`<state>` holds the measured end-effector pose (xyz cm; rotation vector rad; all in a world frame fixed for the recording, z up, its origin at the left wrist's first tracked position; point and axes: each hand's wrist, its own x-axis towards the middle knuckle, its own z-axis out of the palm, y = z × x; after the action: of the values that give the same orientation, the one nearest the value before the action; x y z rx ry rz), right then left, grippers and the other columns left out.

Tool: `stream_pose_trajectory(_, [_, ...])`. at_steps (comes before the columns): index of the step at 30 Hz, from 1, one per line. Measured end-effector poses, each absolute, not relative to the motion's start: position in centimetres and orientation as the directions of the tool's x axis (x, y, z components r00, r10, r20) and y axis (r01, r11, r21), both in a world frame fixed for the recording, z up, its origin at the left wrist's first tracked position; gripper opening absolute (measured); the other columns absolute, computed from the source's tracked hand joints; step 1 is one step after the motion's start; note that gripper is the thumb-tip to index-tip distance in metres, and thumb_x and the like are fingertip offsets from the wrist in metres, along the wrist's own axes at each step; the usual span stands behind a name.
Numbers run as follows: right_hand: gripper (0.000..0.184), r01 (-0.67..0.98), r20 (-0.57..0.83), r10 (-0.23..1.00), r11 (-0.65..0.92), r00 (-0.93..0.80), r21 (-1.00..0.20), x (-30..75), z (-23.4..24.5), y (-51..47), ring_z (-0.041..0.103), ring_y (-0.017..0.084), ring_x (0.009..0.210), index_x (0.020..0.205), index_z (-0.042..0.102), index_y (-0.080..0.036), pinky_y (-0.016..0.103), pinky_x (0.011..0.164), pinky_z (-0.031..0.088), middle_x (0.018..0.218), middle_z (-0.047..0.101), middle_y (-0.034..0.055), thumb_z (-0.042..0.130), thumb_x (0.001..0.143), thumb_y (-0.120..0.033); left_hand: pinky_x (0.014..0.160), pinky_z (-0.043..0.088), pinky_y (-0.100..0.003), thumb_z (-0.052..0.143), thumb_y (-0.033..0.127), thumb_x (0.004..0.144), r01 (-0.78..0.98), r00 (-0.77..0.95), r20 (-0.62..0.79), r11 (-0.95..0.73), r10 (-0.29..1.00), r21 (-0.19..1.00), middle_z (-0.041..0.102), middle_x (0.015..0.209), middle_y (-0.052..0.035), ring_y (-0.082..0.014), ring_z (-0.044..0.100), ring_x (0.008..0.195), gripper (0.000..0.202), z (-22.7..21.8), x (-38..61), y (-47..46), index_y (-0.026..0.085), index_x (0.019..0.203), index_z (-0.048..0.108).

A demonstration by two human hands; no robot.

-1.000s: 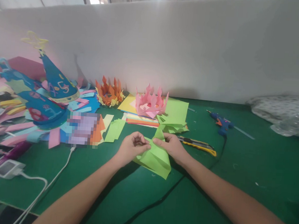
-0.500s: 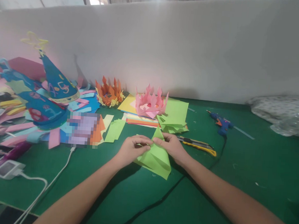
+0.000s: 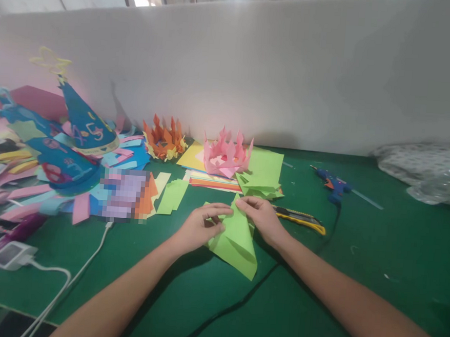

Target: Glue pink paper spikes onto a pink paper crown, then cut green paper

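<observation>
A sheet of light green paper (image 3: 235,246), partly folded, is between my hands just above or on the green table. Its upper tip points away from me and its lower corner hangs toward me. My right hand (image 3: 263,220) pinches the paper near that tip, thumb in front. On the left side, my left hand (image 3: 201,228) has thumb and fingertips curled against the paper's edge. Just beyond my right hand lies a yellow and black utility knife (image 3: 302,220). Behind the paper rests a pile of folded green paper pieces (image 3: 258,186).
A pink paper crown (image 3: 225,158) stands on stacked coloured paper, with an orange crown (image 3: 165,141) to its left. Blue cone hats (image 3: 91,131) and paper strips crowd the left. A blue glue gun (image 3: 333,186) lies right, its black cord (image 3: 234,305) running toward me. White cables (image 3: 91,256) cross the left.
The paper's lower corner has dropped slightly toward me and the fold has shifted. My right fingers have moved a little at the tip; my left fingers have loosened slightly.
</observation>
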<state>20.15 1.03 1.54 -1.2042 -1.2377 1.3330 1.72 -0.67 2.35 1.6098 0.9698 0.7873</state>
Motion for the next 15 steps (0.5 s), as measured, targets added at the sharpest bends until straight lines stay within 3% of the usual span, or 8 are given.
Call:
stream_pose_trajectory(3, [0.032, 0.024, -0.054, 0.994, -0.052, -0.097, -0.998, 20.2, 1.7, 1.1, 0.045, 0.011, 0.056, 0.07, 0.064, -0.016, 0.025, 0.056, 0.037, 0.062, 0.057, -0.0018, 0.069, 0.064, -0.047, 0.061, 0.046, -0.022, 0.06, 0.018, 0.073, 0.198, 0.467, 0.012, -0.118, 0.884, 0.973, 0.053, 0.12, -0.0088, -0.009, 0.053, 0.069, 0.033, 2.3, 1.7, -0.6, 0.023, 0.105, 0.067])
stream_pose_trajectory(7, [0.029, 0.184, 0.002, 0.996, 0.018, -0.088, -0.983, 20.2, 1.6, 1.1, 0.049, 0.013, 0.059, 0.068, 0.065, -0.017, 0.027, 0.058, 0.039, 0.063, 0.06, 0.0003, 0.067, 0.065, -0.046, 0.063, 0.048, -0.023, 0.06, 0.017, 0.073, 0.245, 0.47, 0.04, -0.173, 0.882, 0.954, 0.054, 0.115, -0.0082, -0.0085, 0.054, 0.067, 0.033, 1.9, 1.7, -0.6, 0.023, 0.104, 0.067])
stream_pose_trajectory(15, [0.022, 0.399, 0.094, 0.991, 0.127, -0.1, -0.908, 20.2, 0.8, 1.4, 0.054, 0.017, 0.061, 0.066, 0.066, -0.018, 0.029, 0.059, 0.041, 0.064, 0.064, 0.0028, 0.064, 0.069, -0.04, 0.062, 0.048, -0.024, 0.06, 0.017, 0.071, 0.402, 0.421, 0.04, -0.226, 0.906, 0.887, 0.063, 0.091, -0.0053, -0.0115, 0.057, 0.064, 0.022, 1.3, 1.4, -0.6, 0.021, 0.09, 0.071])
